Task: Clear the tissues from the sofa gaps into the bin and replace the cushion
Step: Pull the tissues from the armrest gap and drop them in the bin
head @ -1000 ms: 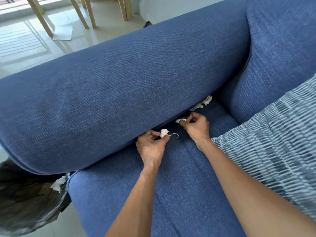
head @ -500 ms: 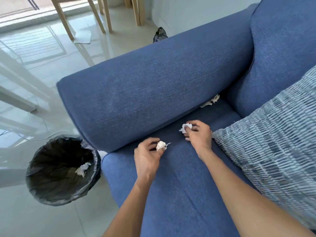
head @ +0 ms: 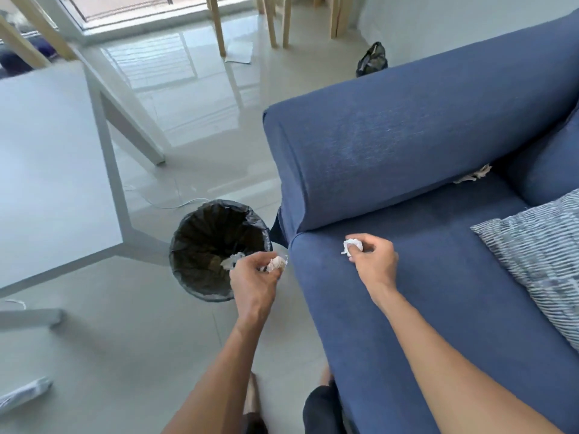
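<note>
Both hands have left the sofa gap: left hand [head: 254, 278], pinching a tissue wad [head: 277, 264], sits beside the bin [head: 188, 227]; right hand [head: 374, 261] clamps another tissue [head: 352, 246] farther right.

The bin [head: 219, 249] stands on the floor [head: 125, 355] left of the sofa [head: 407, 277], below its armrest [head: 391, 145]; a desk [head: 47, 170] lies further left. A cushion [head: 539, 261] rests on the seat's right side.

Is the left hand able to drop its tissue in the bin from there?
Probably yes. The left hand holds its tissue beside the open bin, just past its rim, and nothing lies between them; a short move left should do it.
</note>
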Available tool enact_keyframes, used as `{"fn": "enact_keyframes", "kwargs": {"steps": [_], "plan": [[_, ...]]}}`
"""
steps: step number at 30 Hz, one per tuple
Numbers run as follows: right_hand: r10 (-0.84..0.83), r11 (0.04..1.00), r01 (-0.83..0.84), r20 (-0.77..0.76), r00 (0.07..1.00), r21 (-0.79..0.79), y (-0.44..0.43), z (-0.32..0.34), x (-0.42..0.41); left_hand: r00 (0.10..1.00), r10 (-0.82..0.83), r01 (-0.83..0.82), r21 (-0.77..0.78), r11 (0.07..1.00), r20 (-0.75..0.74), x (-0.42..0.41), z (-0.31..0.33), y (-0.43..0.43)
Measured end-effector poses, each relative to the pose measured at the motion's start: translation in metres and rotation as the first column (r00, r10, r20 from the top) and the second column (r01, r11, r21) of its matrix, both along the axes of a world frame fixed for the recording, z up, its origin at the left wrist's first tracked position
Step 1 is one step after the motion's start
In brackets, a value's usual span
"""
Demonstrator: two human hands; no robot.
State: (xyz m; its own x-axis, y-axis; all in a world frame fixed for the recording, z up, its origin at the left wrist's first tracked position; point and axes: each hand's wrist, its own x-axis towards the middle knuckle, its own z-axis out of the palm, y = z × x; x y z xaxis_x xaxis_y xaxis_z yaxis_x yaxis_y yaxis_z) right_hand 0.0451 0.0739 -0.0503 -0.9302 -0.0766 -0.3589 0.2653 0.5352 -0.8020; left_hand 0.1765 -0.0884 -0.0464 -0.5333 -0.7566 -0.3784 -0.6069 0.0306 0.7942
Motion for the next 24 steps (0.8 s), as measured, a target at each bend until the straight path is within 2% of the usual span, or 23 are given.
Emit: {"fn": "enact_keyframes", "kwargs": {"steps": [4, 11, 18, 24], "plan": [[0.104, 0.995, -0.104, -0.026, 0.994, 0.011, -0.043, -0.001, 0.034, 0.992, 0.110, -0.108, -0.037, 0.993, 0.053, 0.040, -0.002, -0.048], [0.222, 0.974, -0.221, -0.031, 0.975, 0.042, -0.105, -0.015, 0.070, 0.968, 0.189, -0.172, -0.113, 0.979, 0.167, 0.081, -0.015, -0.111], [0.300, 0.951, -0.296, -0.033, 0.953, 0.088, -0.148, -0.034, 0.088, 0.969, 0.224, -0.218, -0.064, 0.974, 0.104, 0.079, -0.033, -0.137], [0.336, 0.933, -0.329, -0.028, 0.941, 0.144, -0.174, -0.044, 0.097, 0.977, 0.204, -0.207, 0.043, 0.977, 0.057, 0.075, -0.049, -0.151]]}}
